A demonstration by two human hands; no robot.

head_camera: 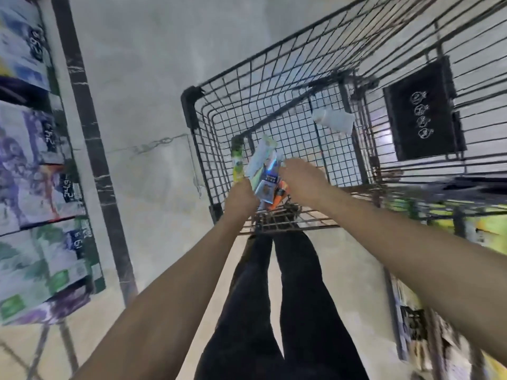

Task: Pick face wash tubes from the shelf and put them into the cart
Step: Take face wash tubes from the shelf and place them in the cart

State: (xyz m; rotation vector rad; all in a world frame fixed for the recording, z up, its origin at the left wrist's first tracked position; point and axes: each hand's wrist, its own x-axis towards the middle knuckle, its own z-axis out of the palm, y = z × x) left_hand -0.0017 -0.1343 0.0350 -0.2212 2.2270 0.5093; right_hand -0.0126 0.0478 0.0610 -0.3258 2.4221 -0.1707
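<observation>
Hands: left hand [241, 197] and right hand [300, 175] are gripping colourful plastic face wash tubes [264, 171] together.
Risk: tubes may be slipping outside the black wire cart [192, 105].

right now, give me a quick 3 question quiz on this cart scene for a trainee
1. True or false: the left hand holds a bunch of face wash tubes over the cart.
2. Multiple choice: where is the white item? A) on the floor B) inside the cart basket C) in the right hand
3. Fill in: the shelves of boxed goods stand on the person's ____ side.

Key: 1 true; 2 B; 3 left.
</observation>
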